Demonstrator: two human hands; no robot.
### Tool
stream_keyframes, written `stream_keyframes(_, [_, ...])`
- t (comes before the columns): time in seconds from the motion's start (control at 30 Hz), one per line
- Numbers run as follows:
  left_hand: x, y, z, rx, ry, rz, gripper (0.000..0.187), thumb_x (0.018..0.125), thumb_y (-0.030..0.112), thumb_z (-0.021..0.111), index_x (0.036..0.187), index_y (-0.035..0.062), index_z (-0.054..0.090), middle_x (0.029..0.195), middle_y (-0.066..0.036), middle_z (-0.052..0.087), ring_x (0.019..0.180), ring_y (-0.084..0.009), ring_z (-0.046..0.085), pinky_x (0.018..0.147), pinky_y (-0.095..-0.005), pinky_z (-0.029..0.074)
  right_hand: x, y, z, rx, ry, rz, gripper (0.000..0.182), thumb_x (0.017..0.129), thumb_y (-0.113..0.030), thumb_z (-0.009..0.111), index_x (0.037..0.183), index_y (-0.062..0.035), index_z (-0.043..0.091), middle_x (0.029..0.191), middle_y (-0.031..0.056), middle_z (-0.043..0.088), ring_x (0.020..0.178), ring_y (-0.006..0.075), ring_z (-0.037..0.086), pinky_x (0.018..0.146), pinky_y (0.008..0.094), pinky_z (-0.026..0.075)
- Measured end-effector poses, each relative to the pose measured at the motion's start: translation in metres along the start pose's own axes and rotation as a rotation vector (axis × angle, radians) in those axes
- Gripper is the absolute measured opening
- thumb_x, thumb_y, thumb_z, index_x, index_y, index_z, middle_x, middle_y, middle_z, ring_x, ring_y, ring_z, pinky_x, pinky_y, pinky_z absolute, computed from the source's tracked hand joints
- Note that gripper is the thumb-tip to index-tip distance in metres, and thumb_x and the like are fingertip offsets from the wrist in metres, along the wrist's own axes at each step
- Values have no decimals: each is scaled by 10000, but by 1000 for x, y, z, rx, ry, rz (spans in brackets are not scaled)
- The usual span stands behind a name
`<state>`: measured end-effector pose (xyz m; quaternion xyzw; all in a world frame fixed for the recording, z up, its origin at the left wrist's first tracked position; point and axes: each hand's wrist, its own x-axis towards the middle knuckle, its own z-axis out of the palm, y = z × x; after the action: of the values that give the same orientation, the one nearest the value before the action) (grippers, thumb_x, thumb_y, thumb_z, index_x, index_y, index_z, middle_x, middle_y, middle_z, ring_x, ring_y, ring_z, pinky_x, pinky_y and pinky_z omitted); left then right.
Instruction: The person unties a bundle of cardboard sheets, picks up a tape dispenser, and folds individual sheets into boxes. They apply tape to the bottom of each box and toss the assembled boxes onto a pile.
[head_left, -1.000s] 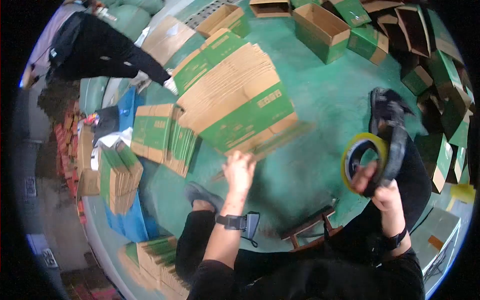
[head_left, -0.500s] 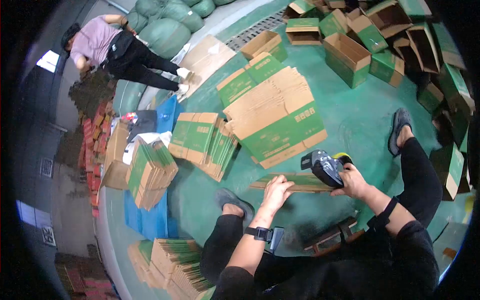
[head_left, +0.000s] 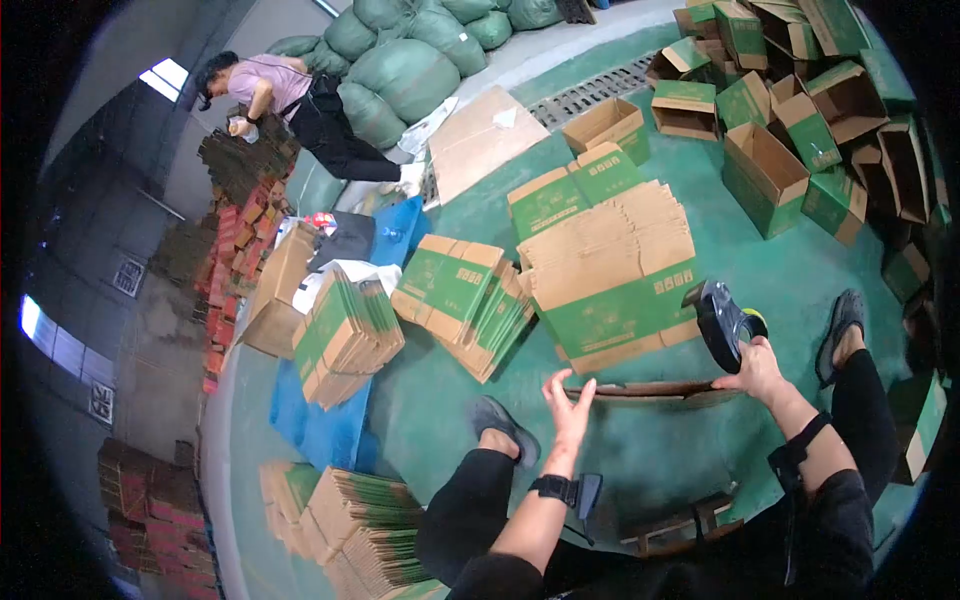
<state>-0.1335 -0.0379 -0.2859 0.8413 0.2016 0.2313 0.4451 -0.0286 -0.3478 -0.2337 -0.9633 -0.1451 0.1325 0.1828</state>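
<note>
Your left hand (head_left: pixel 570 400) is spread wide, fingers apart, its grip released, touching the left end of a flattened cardboard box (head_left: pixel 655 392) that lies edge-on between your hands. Your right hand (head_left: pixel 757 368) has its grip clenched round a black tape dispenser (head_left: pixel 722 322), resting at the box's right end. At twelve o'clock from the box sits a fanned stack of flat green-and-brown cartons (head_left: pixel 610 270) on the green floor (head_left: pixel 640 450). At two o'clock stand assembled open boxes (head_left: pixel 765 175). At ten o'clock, well apart, another person (head_left: pixel 300 95) bends over stacked goods
</note>
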Motion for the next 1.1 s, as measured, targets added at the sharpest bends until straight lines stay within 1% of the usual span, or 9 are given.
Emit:
stream_keyframes(0.13, [-31,-4,-17,25,-41,-131,481,706,265,696,1046,34,447,1087,-168,383,1052,-297,347,920,-386,298,-9,2,18,-64,-33,-268,620,550,-516,690,850,13,568,663,155,599,862,325,547,904,347,326])
stream_keyframes(0.4, [-37,66,-22,188,-252,92,541,712,236,658,1153,24,427,1072,-183,489,1033,-284,467,874,-344,383,8,-39,15,408,413,85,411,496,-223,767,796,-7,587,718,169,570,794,339,495,758,404,401])
stream_keyframes(0.43, [-20,67,-18,221,-464,-209,553,728,293,631,1155,3,432,1073,-214,504,1009,-323,496,885,-373,385,16,-41,30,361,476,18,417,491,-226,772,794,-10,583,708,169,567,784,342,496,758,403,397])
stream_keyframes(0.63, [27,52,19,734,-675,-336,328,757,93,442,1061,-26,465,1039,-213,548,947,-351,539,796,-429,438,23,-55,42,348,698,-349,333,578,-155,719,854,-43,571,776,119,590,775,319,535,833,449,332])
stream_keyframes(0.73, [-5,51,61,1276,-707,-318,587,766,78,427,1273,-103,193,1250,-295,337,1081,-394,451,848,-506,388,19,-70,41,411,768,-478,380,606,-144,678,959,-63,565,975,114,575,965,320,511,911,516,284])
stream_keyframes(0.8, [-7,44,70,1252,-676,-292,750,772,235,511,1277,-148,110,1285,-328,249,1120,-416,398,870,-541,350,25,-73,74,583,689,-455,399,602,-129,655,984,-63,559,1033,129,553,1033,336,477,936,538,259])
stream_keyframes(0.87, [-15,113,45,929,-666,-248,942,678,406,624,1266,-152,146,1263,-341,286,1136,-433,372,883,-560,325,26,-72,73,185,667,-601,425,572,-134,641,975,-30,559,1024,147,553,1030,353,480,948,559,244])
stream_keyframes(0.93, [-20,102,54,443,-1109,-333,1129,554,496,703,1307,-82,91,1247,-363,291,1169,-527,241,901,-616,257,35,-64,87,181,753,-672,441,558,-139,650,972,-19,557,1027,162,548,1017,360,482,930,564,264])
stream_keyframes(1.1, [-21,108,106,1053,-1174,-498,1089,583,505,695,1356,53,74,1282,-368,217,1188,-568,127,936,-593,240,35,-74,30,393,624,-474,344,577,-98,680,888,-26,553,931,154,558,899,327,509,891,471,313])
